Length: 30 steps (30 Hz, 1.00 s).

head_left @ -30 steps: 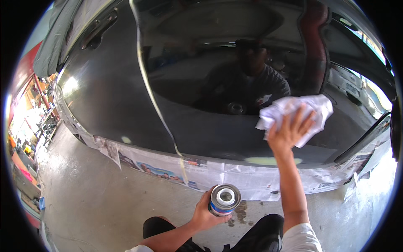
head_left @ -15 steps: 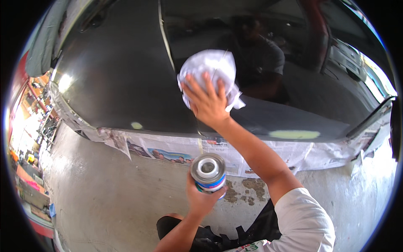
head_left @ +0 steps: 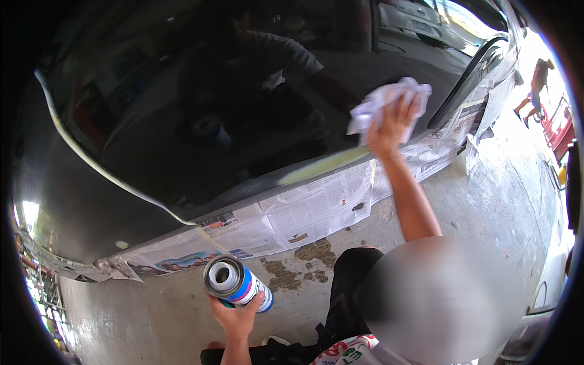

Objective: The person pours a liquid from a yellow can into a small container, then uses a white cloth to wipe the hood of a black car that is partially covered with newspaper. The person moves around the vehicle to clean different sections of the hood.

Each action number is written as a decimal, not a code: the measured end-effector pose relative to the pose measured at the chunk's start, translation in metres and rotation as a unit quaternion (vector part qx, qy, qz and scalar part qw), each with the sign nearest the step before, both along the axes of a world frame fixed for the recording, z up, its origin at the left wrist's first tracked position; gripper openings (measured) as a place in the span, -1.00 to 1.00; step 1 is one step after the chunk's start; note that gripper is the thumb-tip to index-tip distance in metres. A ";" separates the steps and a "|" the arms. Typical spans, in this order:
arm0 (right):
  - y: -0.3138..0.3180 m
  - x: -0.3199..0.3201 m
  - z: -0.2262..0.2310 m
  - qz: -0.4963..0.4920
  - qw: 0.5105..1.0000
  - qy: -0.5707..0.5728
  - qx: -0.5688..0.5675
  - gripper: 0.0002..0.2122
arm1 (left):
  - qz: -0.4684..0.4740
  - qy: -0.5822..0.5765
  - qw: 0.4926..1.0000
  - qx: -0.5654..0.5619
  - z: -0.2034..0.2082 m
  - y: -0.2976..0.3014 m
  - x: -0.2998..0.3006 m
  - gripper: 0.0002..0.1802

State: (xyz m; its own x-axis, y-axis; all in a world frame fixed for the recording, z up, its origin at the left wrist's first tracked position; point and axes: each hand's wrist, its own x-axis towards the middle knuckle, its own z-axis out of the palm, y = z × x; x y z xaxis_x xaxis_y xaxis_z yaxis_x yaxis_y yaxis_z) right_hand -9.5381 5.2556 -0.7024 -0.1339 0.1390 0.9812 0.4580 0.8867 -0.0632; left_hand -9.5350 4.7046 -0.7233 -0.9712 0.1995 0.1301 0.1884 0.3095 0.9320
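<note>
My left hand [head_left: 234, 319] is wrapped round a metal can [head_left: 252, 289] with a blue, white and pink label. The can tilts over the floor, and a pale spout opening shows on its top. My right hand [head_left: 392, 126] presses a crumpled white cloth [head_left: 378, 107] against the glossy black car panel [head_left: 274, 115], near its right end. Its fingers lie spread over the cloth, which bunches out beyond the fingertips. Below the cloth, a pale yellow-green patch [head_left: 328, 165] runs along the panel's lower edge.
Newspaper masking [head_left: 316, 207] hangs along the panel's bottom. A pale line [head_left: 91, 163] marks a seam at left. Dark stains [head_left: 286, 275] spot the concrete floor [head_left: 146, 316]. Another person [head_left: 538, 85] is in the bright area at far right. A blurred round shape covers the lower right.
My right hand has slid the cloth rightward across the panel, from beside the seam to near the right end. The view has shifted right, and the can now tilts more.
</note>
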 end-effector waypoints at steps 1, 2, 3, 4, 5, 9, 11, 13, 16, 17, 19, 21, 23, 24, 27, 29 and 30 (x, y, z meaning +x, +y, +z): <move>0.035 0.023 -0.002 -0.017 1.000 0.018 0.011 -0.46 | 0.000 0.011 1.000 -0.002 -0.001 0.002 -0.001 0.11; 0.065 0.043 -0.007 -0.036 0.999 0.032 -0.003 -0.47 | 0.001 0.022 1.000 -0.003 -0.002 0.003 -0.002 0.10; 0.088 0.060 -0.016 -0.053 0.997 0.045 -0.017 -0.48 | 0.003 0.031 0.999 -0.005 -0.003 0.002 -0.002 0.09; 0.105 0.073 -0.026 -0.079 0.994 0.057 -0.051 -0.49 | -0.003 0.075 0.997 -0.013 -0.004 0.002 -0.003 -0.01; 0.115 0.079 -0.038 -0.104 0.989 0.067 -0.085 -0.50 | -0.005 0.072 0.997 -0.010 -0.001 0.002 -0.002 -0.03; 0.073 0.039 -0.091 -0.047 0.966 0.175 -0.185 -0.48 | 0.006 0.046 0.999 0.027 0.022 0.006 -0.005 -0.08; -0.012 -0.010 -0.103 -0.020 0.980 0.118 -0.162 -0.49 | 0.020 0.054 0.998 0.018 0.028 -0.008 -0.008 -0.10; -0.113 -0.048 -0.096 0.008 0.994 -0.058 -0.095 -0.55 | 0.034 0.089 0.995 0.020 0.031 -0.023 -0.010 -0.12; -0.234 -0.113 -0.088 0.166 0.984 -0.064 -0.015 -0.62 | 0.034 0.120 0.991 0.048 0.034 -0.042 -0.014 -0.09; -0.270 -0.134 -0.089 0.197 0.978 -0.065 -0.008 -0.63 | 0.047 0.119 0.991 0.046 0.034 -0.050 -0.014 -0.07; -0.338 -0.170 -0.088 0.201 0.977 -0.067 -0.017 -0.58 | 0.068 0.116 0.990 0.040 0.035 -0.064 -0.013 -0.04; -0.395 -0.196 -0.092 0.207 0.974 -0.086 -0.020 -0.58 | 0.088 0.116 0.988 0.058 0.034 -0.071 -0.014 -0.04; -0.428 -0.214 -0.109 0.184 0.978 -0.098 -0.002 -0.52 | 0.098 0.101 0.987 0.077 0.038 -0.067 -0.017 -0.04; -0.437 -0.217 -0.113 0.183 0.978 -0.101 -0.006 -0.51 | 0.106 0.082 0.987 0.093 0.041 -0.065 -0.014 -0.04; -0.419 -0.202 -0.129 0.180 0.977 -0.111 -0.021 -0.50 | 0.114 0.068 0.989 0.063 0.033 -0.068 -0.009 -0.05; -0.380 -0.184 -0.148 0.186 0.976 -0.100 -0.047 -0.48 | 0.094 0.035 0.991 0.086 0.037 -0.060 -0.007 -0.05; -0.350 -0.171 -0.153 0.161 0.980 -0.064 -0.093 -0.45 | 0.093 0.043 0.990 0.099 0.032 -0.056 -0.005 -0.04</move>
